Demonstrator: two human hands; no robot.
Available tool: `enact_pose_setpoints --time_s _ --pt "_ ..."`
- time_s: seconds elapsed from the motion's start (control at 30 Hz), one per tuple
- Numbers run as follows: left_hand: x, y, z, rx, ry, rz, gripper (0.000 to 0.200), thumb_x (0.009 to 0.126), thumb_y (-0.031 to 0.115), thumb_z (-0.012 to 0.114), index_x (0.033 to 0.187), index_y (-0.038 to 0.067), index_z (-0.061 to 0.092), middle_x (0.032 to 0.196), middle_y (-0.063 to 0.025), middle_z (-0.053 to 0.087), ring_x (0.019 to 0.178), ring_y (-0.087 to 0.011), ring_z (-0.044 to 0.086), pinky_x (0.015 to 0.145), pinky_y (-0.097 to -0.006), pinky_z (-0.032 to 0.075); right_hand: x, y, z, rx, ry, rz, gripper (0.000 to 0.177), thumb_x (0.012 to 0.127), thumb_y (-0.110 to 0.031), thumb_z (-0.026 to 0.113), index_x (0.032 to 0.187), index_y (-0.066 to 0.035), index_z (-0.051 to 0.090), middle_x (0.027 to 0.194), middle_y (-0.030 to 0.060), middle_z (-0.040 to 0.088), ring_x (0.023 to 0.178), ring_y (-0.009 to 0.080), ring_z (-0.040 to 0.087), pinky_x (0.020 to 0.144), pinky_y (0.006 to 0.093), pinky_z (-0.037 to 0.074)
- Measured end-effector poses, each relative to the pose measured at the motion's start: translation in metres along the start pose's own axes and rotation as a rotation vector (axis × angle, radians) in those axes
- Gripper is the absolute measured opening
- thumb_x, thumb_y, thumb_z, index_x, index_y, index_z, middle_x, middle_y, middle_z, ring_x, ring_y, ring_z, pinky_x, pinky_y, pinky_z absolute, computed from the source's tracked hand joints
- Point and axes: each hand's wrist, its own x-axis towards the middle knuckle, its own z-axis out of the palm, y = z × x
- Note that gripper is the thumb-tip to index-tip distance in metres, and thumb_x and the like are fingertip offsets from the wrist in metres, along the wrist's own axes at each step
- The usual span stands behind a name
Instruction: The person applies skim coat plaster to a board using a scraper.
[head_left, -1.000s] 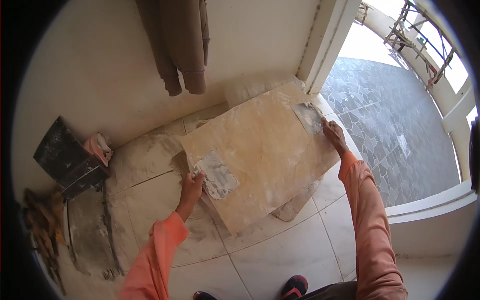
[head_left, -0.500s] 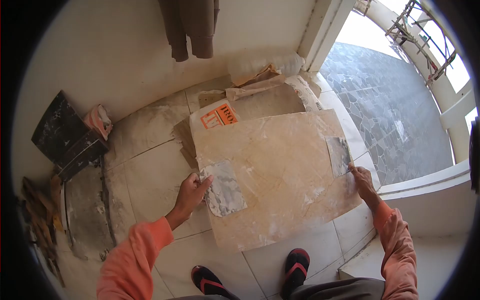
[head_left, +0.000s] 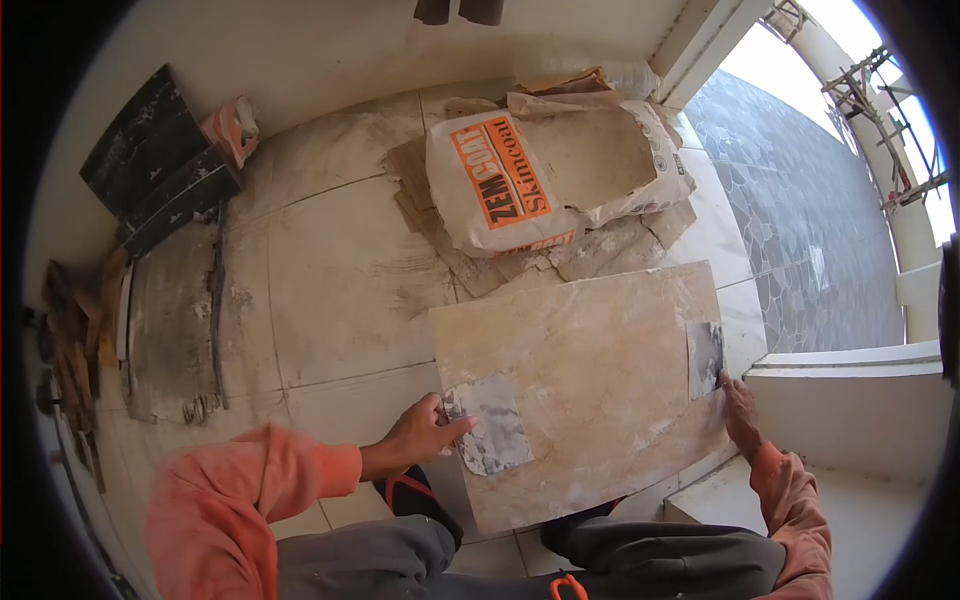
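Observation:
A large flat tan board [head_left: 590, 370], smeared with white, is tilted in front of my knees. My left hand [head_left: 425, 435] grips its left edge, thumb on top and fingers beneath. Under that thumb lies a thin rectangular plate [head_left: 495, 425] coated in pale plaster. At the opposite edge my right hand [head_left: 740, 415] is closed round the board, beside a smaller grey rectangular plate [head_left: 705, 355] lying on it. Fingers under the board are hidden. Just beyond its far edge stands an opened paper bag of skimcoat [head_left: 490, 190], its print facing up.
Torn cardboard [head_left: 640, 240] lies under the bag on the tiled floor [head_left: 330, 290]. Against the left wall are black panels [head_left: 160, 165], a dirty grey slab [head_left: 172, 320] and wood scraps [head_left: 80, 340]. A low ledge [head_left: 850, 410] and doorway to grey stone paving [head_left: 800, 210] are at right.
The board has come toward me and away from the bag, exposing the bag's full print and the cardboard. Both hands keep their grip; my knees are now bent into view.

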Motion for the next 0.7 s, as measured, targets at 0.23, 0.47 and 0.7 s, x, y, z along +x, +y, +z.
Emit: enact_pose_setpoints --time_s 0.23,0.47,0.7 --pt "0.018 -0.04 -0.025 -0.065 0.169 -0.109 0.057 0.088 0.036 0.073 0.115 -0.004 0.044 0.106 -0.0135 0.054 0.095 -0.0216 0.062 0.082 -0.0413 0.059 0.011 -0.017 0.054 0.184 -0.246 0.088 0.047 0.091 -0.048 0.066 0.069 -0.008 0.057 0.061 -0.003 0.043 0.056 0.008 0.036 0.049 0.031 0.029" --pt "0.045 -0.031 -0.065 0.115 0.326 -0.166 0.056 0.088 0.044 0.07 0.117 0.002 0.047 0.107 -0.0124 0.061 0.088 -0.0223 0.067 0.074 -0.0405 0.06 0.039 -0.021 0.105 0.159 -0.328 0.028 0.05 0.091 -0.049 0.064 0.068 -0.006 0.057 0.061 -0.0035 0.043 0.054 0.0088 0.036 0.048 0.0323 0.028" --pt "0.073 -0.023 -0.088 0.056 0.313 -0.129 0.058 0.089 0.043 0.069 0.118 -0.001 0.045 0.112 -0.0171 0.06 0.094 -0.0276 0.067 0.083 -0.0415 0.058 0.042 -0.027 0.12 0.117 -0.29 -0.003 0.053 0.092 -0.051 0.061 0.064 -0.007 0.051 0.059 -0.0032 0.041 0.054 0.0089 0.035 0.047 0.0326 0.028"
